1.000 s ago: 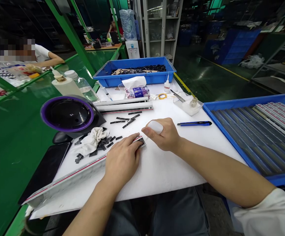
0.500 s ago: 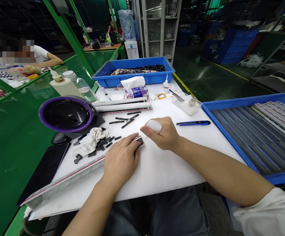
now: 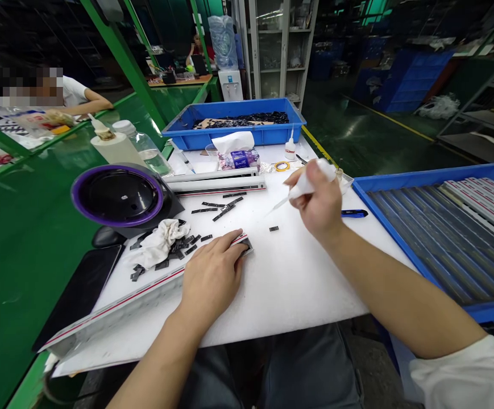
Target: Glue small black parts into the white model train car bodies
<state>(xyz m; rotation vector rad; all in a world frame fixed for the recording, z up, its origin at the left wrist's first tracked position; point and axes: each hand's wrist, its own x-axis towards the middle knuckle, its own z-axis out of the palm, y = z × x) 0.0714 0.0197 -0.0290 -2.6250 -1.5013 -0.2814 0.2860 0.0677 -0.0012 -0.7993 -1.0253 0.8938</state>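
My left hand [image 3: 213, 277] is closed over the near-right end of a long pale profile rail [image 3: 144, 296] with a red stripe, which lies slantwise on the white table. Dark material shows inside the rail's open end beside my thumb. Gripped in my right hand [image 3: 321, 207] is a white squeeze bottle [image 3: 306, 184] with a thin needle tip, pointing down and left above the table. Under and right of the tip lies one small black piece [image 3: 274, 228]. Several black strips [image 3: 225, 211] lie beyond my left hand.
A crumpled white cloth [image 3: 161, 244] rests on black pieces, left of them a purple-rimmed black bowl [image 3: 116, 196]. Two more rails [image 3: 221, 186], a tissue pack [image 3: 238, 156] and a blue bin [image 3: 233, 136] stand behind. A blue cutter [image 3: 355, 213] and a blue tray [image 3: 426, 284] lie right.
My right hand has moved right and away from the rail's end, and the bottle's needle tip now shows. The small black piece on the table has come into view. My left hand stays put.
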